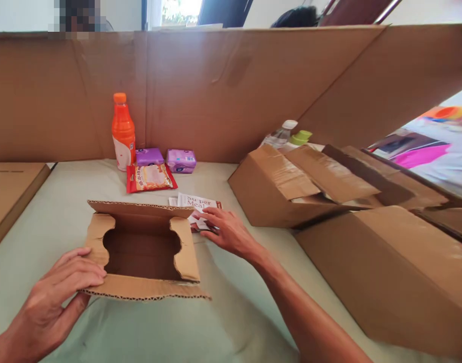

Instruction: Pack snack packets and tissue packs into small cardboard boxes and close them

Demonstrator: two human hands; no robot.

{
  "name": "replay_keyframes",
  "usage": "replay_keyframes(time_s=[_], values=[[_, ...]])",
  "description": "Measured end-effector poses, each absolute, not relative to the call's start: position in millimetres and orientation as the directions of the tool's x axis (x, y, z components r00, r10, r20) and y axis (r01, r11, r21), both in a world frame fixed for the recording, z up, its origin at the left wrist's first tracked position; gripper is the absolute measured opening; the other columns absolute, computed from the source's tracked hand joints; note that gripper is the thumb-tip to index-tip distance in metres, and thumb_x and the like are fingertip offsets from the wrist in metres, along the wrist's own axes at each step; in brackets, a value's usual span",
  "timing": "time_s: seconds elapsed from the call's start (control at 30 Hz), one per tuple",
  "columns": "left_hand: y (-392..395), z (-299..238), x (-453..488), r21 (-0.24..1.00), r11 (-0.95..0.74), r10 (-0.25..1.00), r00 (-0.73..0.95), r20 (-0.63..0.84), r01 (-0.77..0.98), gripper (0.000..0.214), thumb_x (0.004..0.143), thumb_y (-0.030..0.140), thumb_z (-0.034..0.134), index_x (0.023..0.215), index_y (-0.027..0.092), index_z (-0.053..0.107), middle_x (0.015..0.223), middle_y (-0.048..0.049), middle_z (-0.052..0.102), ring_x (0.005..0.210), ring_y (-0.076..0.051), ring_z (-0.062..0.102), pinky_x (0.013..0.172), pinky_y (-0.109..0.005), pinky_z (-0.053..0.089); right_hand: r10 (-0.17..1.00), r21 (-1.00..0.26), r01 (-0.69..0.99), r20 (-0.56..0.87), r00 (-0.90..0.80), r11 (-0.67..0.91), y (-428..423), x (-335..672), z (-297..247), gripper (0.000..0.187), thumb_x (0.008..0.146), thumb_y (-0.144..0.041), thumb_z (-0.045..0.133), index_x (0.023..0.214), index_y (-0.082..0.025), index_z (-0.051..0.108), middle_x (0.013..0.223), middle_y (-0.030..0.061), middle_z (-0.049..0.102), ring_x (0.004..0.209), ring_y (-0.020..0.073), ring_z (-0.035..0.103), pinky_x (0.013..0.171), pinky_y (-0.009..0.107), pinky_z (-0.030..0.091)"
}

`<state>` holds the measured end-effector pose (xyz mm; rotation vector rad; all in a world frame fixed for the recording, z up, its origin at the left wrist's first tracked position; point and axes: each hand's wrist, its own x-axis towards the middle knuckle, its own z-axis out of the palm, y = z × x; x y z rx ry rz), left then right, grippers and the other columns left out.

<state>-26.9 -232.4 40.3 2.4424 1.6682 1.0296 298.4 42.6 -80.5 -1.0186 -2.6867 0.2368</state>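
Note:
A small cardboard box [140, 252] stands on the table with its flaps folded outward and a dark, bare inside. My left hand [60, 292] grips its near left corner, fingers over the side flap and thumb below the front flap. Beyond the box's right side lies a white packet printed "Super Meal" [200, 201], partly covered by the box and my fingers. Over that packet reaches my right hand [225, 229], fingers stretched and apart; whether they touch it I cannot tell.
Farther back are an orange bottle [123, 136], a red snack packet [151, 177] and two purple packs [181, 160]. Larger cardboard boxes [374, 267] fill the right side, with a clear bottle [281, 133] behind. A tall cardboard wall [223, 96] closes the rear. People are beyond it.

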Motion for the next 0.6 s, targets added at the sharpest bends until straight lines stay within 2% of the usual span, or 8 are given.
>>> replay_keyframes(time_s=[0.07, 0.13, 0.2, 0.3, 0.37, 0.43, 0.5, 0.6], values=[[-231.2, 40.8, -26.1, 0.339, -0.415, 0.827, 0.194, 0.528, 0.844, 0.037, 0.087, 0.008, 0.050, 0.111, 0.032, 0.065, 0.095, 0.0018, 0.079, 0.095, -0.019, 0.077, 0.098, -0.044, 0.064, 0.624, -0.409, 0.506, 0.239, -0.744, 0.760, 29.5, 299.7, -71.6, 0.049, 0.094, -0.035, 0.059, 0.141, -0.022, 0.060, 0.147, 0.0153, 0.058, 0.132, 0.0313, 0.056, 0.106, 0.047, 0.046], [-227.5, 40.1, -23.7, 0.321, -0.410, 0.811, 0.180, 0.557, 0.854, 0.035, 0.087, 0.009, 0.050, 0.109, 0.031, 0.065, 0.093, 0.0020, 0.079, 0.097, -0.019, 0.076, 0.094, -0.040, 0.066, 0.592, -0.604, 0.349, 0.262, -0.763, 0.717, 14.9, 291.3, -63.5, 0.050, 0.097, -0.036, 0.055, 0.144, -0.021, 0.056, 0.148, 0.0151, 0.057, 0.134, 0.0296, 0.055, 0.107, 0.047, 0.047], [-222.3, 38.7, -20.0, 0.317, -0.404, 0.798, 0.161, 0.581, 0.858, 0.033, 0.088, 0.008, 0.050, 0.108, 0.030, 0.065, 0.093, 0.0022, 0.079, 0.097, -0.017, 0.076, 0.093, -0.035, 0.065, 0.587, -0.747, 0.252, 0.219, -0.780, 0.615, 2.1, 276.1, -58.2, 0.051, 0.097, -0.034, 0.053, 0.146, -0.021, 0.054, 0.143, 0.0152, 0.062, 0.124, 0.0275, 0.062, 0.100, 0.044, 0.053], [-216.3, 35.7, -15.6, 0.296, -0.413, 0.783, 0.170, 0.598, 0.861, 0.032, 0.087, 0.009, 0.051, 0.107, 0.029, 0.065, 0.092, 0.0024, 0.079, 0.093, -0.016, 0.076, 0.094, -0.031, 0.064, 0.603, -0.851, 0.205, 0.154, -0.783, 0.484, -6.8, 255.7, -55.2, 0.050, 0.097, -0.032, 0.050, 0.145, -0.020, 0.055, 0.132, 0.0141, 0.068, 0.107, 0.0241, 0.069, 0.089, 0.039, 0.058], [-215.6, 32.7, -15.5, 0.275, -0.431, 0.773, 0.194, 0.604, 0.860, 0.032, 0.086, 0.009, 0.051, 0.107, 0.029, 0.065, 0.091, 0.0020, 0.079, 0.092, -0.016, 0.076, 0.093, -0.030, 0.064, 0.603, -0.852, 0.201, 0.158, -0.782, 0.483, -2.5, 249.4, -53.7, 0.044, 0.096, -0.030, 0.050, 0.138, -0.020, 0.061, 0.126, 0.0120, 0.072, 0.105, 0.0234, 0.069, 0.089, 0.039, 0.058], [-216.8, 28.6, -17.2, 0.279, -0.439, 0.779, 0.207, 0.592, 0.854, 0.032, 0.086, 0.007, 0.051, 0.107, 0.028, 0.065, 0.093, 0.0012, 0.079, 0.092, -0.016, 0.076, 0.095, -0.029, 0.062, 0.605, -0.795, 0.241, 0.188, -0.774, 0.556, 11.5, 245.1, -50.3, 0.037, 0.096, -0.027, 0.050, 0.127, -0.020, 0.068, 0.123, 0.0107, 0.073, 0.107, 0.0230, 0.069, 0.090, 0.037, 0.058], [-218.2, 23.2, -19.1, 0.315, -0.431, 0.793, 0.189, 0.579, 0.846, 0.035, 0.085, 0.003, 0.050, 0.107, 0.025, 0.064, 0.096, -0.0002, 0.078, 0.096, -0.016, 0.075, 0.099, -0.030, 0.060, 0.641, -0.671, 0.366, 0.214, -0.737, 0.644, 35.3, 234.9, -44.0, 0.034, 0.096, -0.021, 0.047, 0.119, -0.019, 0.072, 0.122, 0.0100, 0.074, 0.109, 0.0224, 0.069, 0.092, 0.035, 0.057], [-218.7, 12.7, -20.2, 0.318, -0.475, 0.761, 0.201, 0.617, 0.820, 0.038, 0.081, 0.000, 0.052, 0.109, 0.022, 0.064, 0.097, -0.0024, 0.078, 0.099, -0.016, 0.073, 0.103, -0.032, 0.057, 0.700, -0.494, 0.540, 0.226, -0.678, 0.682, 83.4, 196.5, -31.6, 0.040, 0.095, -0.013, 0.042, 0.122, -0.018, 0.071, 0.125, 0.0106, 0.074, 0.113, 0.0233, 0.068, 0.098, 0.037, 0.054]])
